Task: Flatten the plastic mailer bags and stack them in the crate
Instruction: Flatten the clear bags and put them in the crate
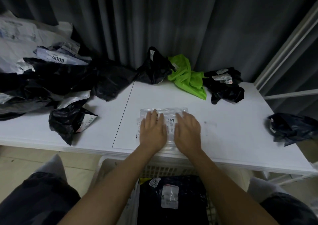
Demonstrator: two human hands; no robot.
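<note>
Clear mailer (164, 112) lies flat at the near edge of the tabletop (232, 131), centre. Left hand (153, 131) and right hand (187, 133) both rest on it side by side, palms down, fingers straight, gripping nothing. Crate (110, 166) sits below the near edge, black bags (189, 190) already stacked inside.

Risks, as judged: slick film may slide off the near edge under pressing; trapped air may re-puff it once released; lifting one-handed could refold it. Crumpled bags along the left edge (51, 80) and green bag (186, 75) at the far edge not yet done.
</note>
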